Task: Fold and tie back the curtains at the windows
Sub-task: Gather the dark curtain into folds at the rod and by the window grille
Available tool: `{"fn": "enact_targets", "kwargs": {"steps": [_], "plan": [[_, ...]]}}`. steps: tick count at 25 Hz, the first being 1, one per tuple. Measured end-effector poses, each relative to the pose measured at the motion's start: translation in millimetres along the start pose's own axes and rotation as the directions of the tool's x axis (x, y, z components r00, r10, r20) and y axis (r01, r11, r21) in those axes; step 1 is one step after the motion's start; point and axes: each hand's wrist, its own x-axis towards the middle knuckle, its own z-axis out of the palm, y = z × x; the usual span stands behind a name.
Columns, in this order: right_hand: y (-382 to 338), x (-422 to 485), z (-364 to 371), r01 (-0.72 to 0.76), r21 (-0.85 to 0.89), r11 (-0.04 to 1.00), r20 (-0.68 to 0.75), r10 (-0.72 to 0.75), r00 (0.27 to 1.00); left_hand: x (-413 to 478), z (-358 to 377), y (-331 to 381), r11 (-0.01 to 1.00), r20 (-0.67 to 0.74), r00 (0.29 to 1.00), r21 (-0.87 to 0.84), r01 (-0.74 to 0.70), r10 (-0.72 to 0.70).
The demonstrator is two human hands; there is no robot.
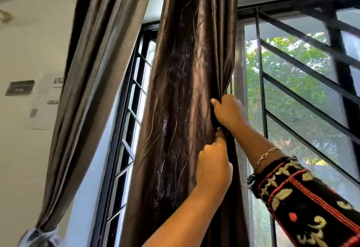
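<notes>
window (262, 90): black grille, green trees outside
brown curtain (183, 90): bunched up mid-window, vine stitching
grey curtain (87, 71): off to the left, tied low down
right hand (228, 110): fingers curled round the brown curtain's right edge
left hand (213, 166): just below, gripping the same edge
wall papers (42, 98): way too blurry to read

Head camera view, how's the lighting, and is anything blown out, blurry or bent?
Head view throughout: daylight through the window backlights everything and washes out some panes; the embroidered curtain carries shiny highlights; the wall papers at left are smeared soft; the wide lens bows the grille bars and the tied curtain; the left hand and right hand gripping the fabric look sharp.
</notes>
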Motion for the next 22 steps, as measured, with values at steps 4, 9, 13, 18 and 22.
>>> {"fn": "enact_targets", "kwargs": {"steps": [4, 9, 13, 18, 22], "plan": [[3, -1, 2, 0.027, -0.051, 0.998, -0.057, -0.030, 0.998, 3, -12, -14, 0.980, -0.216, 0.958, 0.104, -0.171, 0.190], [10, 0, 8, 0.010, 0.021, 1.000, -0.067, -0.008, 0.998, 18, -51, -53, 0.992, -0.767, 0.637, -0.002, -0.129, 0.082], [8, 2, 11, 0.031, -0.034, 0.999, -0.087, -0.034, 0.996, 20, -74, -62, 0.951, -0.613, 0.750, -0.303, 0.067, -0.249], [6, 1, 16, 0.001, -0.039, 0.999, -0.091, -0.005, 0.996, 18, -46, -53, 0.965, -0.452, 0.877, -0.256, 0.047, -0.163], [-6, 4, 21, 0.035, 0.029, 0.999, -0.049, -0.034, 0.998, 26, -19, -43, 0.985, -0.322, 0.946, -0.171, -0.020, -0.036]]}}
